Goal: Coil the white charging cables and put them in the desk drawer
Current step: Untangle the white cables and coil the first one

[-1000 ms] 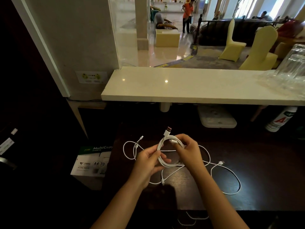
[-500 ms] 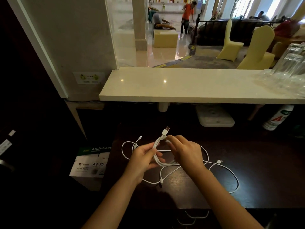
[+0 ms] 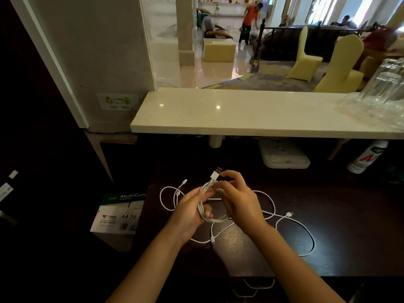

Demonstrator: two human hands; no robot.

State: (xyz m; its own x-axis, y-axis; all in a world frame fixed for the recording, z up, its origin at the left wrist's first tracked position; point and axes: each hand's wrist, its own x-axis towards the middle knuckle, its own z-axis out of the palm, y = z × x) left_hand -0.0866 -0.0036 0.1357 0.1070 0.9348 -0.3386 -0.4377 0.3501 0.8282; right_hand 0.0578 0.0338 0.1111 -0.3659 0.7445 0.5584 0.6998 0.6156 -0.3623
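A coiled white charging cable [image 3: 205, 213] hangs between both hands above the dark desk [image 3: 341, 232]. My left hand [image 3: 190, 213] grips the lower loops. My right hand [image 3: 239, 200] pinches the top of the coil, just below its USB plug [image 3: 216, 173], which sticks up. More white cables [image 3: 306, 232] lie loose and uncoiled on the desk under and around my hands, with small plugs at their ends. Below the desk's front edge, cable loops [image 3: 258, 286] show in a dark opening; I cannot tell if it is the drawer.
A white stone counter [image 3: 251, 114] overhangs the back of the desk. Beneath it stand a white plastic box [image 3: 284, 154] and a white bottle [image 3: 367, 158]. A carton of A4 paper [image 3: 119, 213] sits left of the desk. Clear glasses [image 3: 387, 84] stand far right.
The coil has narrowed and tilted upright in my hands. My right hand has slid up to just under the USB plug, while my left hand keeps hold of the lower loops.
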